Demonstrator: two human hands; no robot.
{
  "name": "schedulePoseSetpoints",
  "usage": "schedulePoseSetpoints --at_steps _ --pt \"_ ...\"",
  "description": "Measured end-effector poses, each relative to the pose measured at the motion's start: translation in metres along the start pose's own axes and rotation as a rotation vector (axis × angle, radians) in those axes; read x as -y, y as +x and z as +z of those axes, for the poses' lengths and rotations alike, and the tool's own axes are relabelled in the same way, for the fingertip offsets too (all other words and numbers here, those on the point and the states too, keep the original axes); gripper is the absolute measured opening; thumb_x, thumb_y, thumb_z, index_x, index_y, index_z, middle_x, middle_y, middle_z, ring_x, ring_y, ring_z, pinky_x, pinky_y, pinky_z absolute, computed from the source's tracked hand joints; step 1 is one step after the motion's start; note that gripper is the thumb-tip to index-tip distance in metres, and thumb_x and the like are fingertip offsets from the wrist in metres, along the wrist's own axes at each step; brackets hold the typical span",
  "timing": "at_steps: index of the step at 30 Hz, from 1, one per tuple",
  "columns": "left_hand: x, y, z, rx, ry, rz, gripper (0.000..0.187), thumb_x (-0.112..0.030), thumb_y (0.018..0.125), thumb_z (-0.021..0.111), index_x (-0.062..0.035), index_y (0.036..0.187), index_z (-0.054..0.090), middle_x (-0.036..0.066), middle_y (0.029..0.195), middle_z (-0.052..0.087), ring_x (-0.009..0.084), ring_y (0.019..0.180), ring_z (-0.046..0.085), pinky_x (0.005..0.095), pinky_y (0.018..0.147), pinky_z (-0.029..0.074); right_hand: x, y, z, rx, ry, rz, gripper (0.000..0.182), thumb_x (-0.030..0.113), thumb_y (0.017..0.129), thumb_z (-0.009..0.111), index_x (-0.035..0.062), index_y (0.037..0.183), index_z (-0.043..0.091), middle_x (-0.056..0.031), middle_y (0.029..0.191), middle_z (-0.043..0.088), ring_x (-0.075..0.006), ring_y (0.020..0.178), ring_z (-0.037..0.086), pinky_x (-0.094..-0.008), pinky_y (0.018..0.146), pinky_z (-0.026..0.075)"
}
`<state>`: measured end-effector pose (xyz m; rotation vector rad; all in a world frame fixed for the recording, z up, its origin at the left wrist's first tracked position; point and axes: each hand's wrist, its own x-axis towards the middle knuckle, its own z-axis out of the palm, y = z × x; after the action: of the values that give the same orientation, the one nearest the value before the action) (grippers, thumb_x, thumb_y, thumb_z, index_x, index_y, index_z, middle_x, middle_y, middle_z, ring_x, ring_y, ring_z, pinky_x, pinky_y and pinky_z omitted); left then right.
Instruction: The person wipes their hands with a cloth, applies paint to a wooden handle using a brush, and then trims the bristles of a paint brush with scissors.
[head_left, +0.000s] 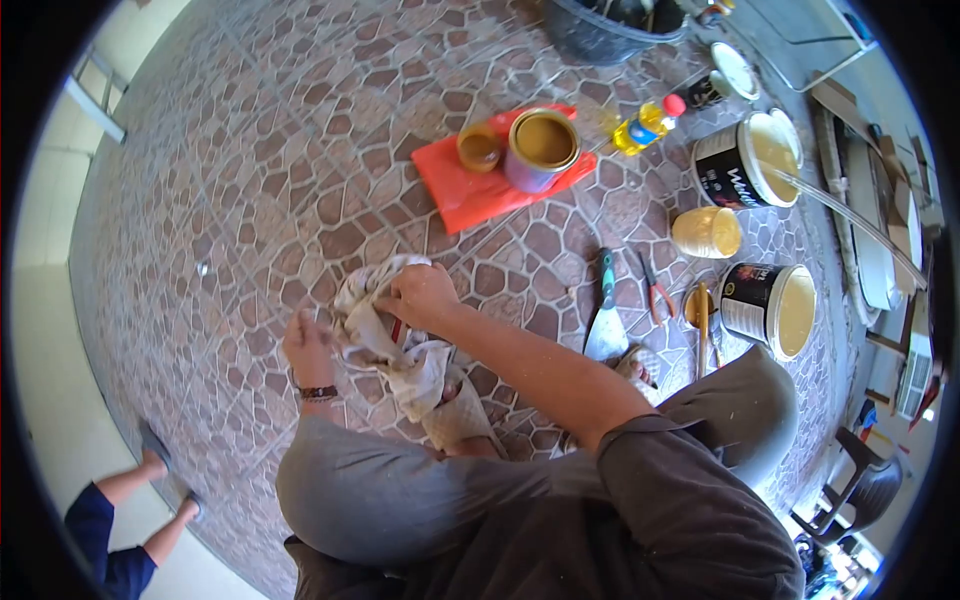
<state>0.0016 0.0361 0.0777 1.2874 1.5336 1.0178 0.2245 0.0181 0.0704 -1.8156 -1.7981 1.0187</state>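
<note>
Low over the patterned stone floor, my right hand (pixel 422 296) has its fingers closed on a bunched, pale stained rag (pixel 378 335). A small red-edged item (pixel 398 331) peeks out among the folds, mostly hidden by cloth. My left hand (pixel 308 345), with a dark bracelet at the wrist, is just left of the rag; its fingers are blurred. Below the rag is my sandalled foot (pixel 460 415). Ahead, an orange-red plastic sheet (pixel 440 190) lies under an open can of brown paint (pixel 543 145) and a small brown-filled cup (pixel 480 148).
To the right lie a scraper (pixel 606 310), pliers (pixel 655 290) and a brush (pixel 703 325). Paint tubs (pixel 742 170) and a yellow bottle (pixel 645 128) stand farther out. A dark basin (pixel 610 35) is at the top; another person's legs (pixel 130 485) show lower left.
</note>
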Motion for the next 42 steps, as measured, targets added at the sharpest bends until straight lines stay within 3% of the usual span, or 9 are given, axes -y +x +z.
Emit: schedulePoseSetpoints --at_steps 3,6,9,11,17,26,30,34,42 --pt "-0.008 0.03 0.001 -0.08 0.394 0.051 0.046 -0.039 0.094 0.055 -0.0047 0.064 0.06 -0.002 0.048 0.044 0.0105 0.042 0.047 0.0289 0.042 0.037 -0.01 0.001 -0.056 0.189 -0.413 -0.338 0.014 0.021 0.08 0.059 0.0089 0.083 0.066 -0.0119 0.073 0.064 -0.0306 0.078 0.064 -0.0439 0.068 0.05" --pt "0.011 0.045 0.01 0.03 0.578 0.096 0.043 -0.041 0.087 0.063 -0.0019 0.068 0.063 0.012 0.056 0.054 0.0263 0.052 0.054 0.0395 0.055 0.044 -0.05 -0.01 -0.104 0.427 -0.553 -0.648 0.02 0.018 0.084 0.052 0.0049 0.097 0.058 -0.0139 0.081 0.065 -0.0307 0.081 0.065 -0.0443 0.069 0.051" --pt "-0.01 0.022 0.051 0.311 0.844 0.49 0.066 -0.045 0.064 0.079 -0.0058 0.113 0.058 0.02 0.114 0.057 0.0388 0.106 0.053 0.0474 0.088 0.043 -0.046 -0.05 -0.2 0.585 -0.348 -0.265 0.047 0.024 0.084 0.055 0.0081 0.128 0.049 -0.0187 0.102 0.062 -0.0356 0.095 0.06 -0.0456 0.084 0.048" --pt "0.023 0.02 0.066 0.469 1.081 0.59 0.054 -0.032 0.069 0.078 -0.0094 0.113 0.057 0.018 0.109 0.059 0.0384 0.101 0.055 0.0467 0.087 0.044 -0.065 -0.075 -0.228 0.456 -0.326 -0.251 0.037 0.026 0.082 0.056 0.0073 0.114 0.057 -0.0193 0.106 0.062 -0.0334 0.105 0.058 -0.0448 0.089 0.047" --pt "-0.108 0.024 0.104 1.138 0.69 -0.3 0.021 -0.006 0.075 0.073 -0.0076 0.094 0.063 -0.003 0.079 0.058 0.0076 0.075 0.056 0.0287 0.064 0.049 -0.146 -0.106 -0.217 0.346 -0.17 -0.088 0.043 0.033 0.082 0.063 0.0075 0.117 0.058 -0.0176 0.103 0.065 -0.0342 0.098 0.061 -0.0417 0.085 0.049" --pt "-0.161 0.013 0.206 1.419 -0.154 -0.884 0.053 0.012 0.075 0.049 -0.0028 0.126 0.05 0.01 0.119 0.06 0.0236 0.107 0.061 0.0366 0.09 0.051 -0.149 -0.147 -0.165 0.294 0.717 -0.033 0.082 0.018 0.073 0.074 0.0079 0.143 0.032 -0.0153 0.123 0.056 -0.0257 0.107 0.058 -0.0376 0.089 0.049" --pt "-0.126 0.014 0.224 1.269 -0.268 -0.822 0.053 0.009 0.076 0.047 -0.0042 0.127 0.049 0.013 0.125 0.057 0.0276 0.114 0.057 0.0448 0.093 0.048 -0.165 -0.149 -0.14 0.272 1.125 0.091 0.059 0.016 0.077 0.073 0.0074 0.13 0.048 -0.0132 0.119 0.057 -0.0206 0.104 0.057 -0.0315 0.087 0.047" --pt "-0.118 0.013 0.213 1.184 0.044 -0.791 0.06 0.006 0.074 0.045 -0.0067 0.133 0.042 0.012 0.127 0.055 0.0276 0.112 0.057 0.0466 0.096 0.045 -0.171 -0.156 -0.163 0.072 0.656 0.135 0.033 0.01 0.082 0.067 0.0011 0.113 0.056 -0.0061 0.107 0.062 -0.0135 0.099 0.058 -0.0298 0.085 0.045" --pt "-0.089 0.007 0.196 1.298 -0.016 -0.874 0.054 -0.008 0.08 0.053 0.0006 0.133 0.042 0.011 0.129 0.053 0.0209 0.117 0.054 0.0356 0.104 0.037 -0.158 -0.148 -0.186 -0.07 1.41 0.435 0.025 0.024 0.091 0.062 0.0037 0.104 0.056 -0.003 0.09 0.063 -0.0107 0.079 0.061 -0.0257 0.07 0.051"
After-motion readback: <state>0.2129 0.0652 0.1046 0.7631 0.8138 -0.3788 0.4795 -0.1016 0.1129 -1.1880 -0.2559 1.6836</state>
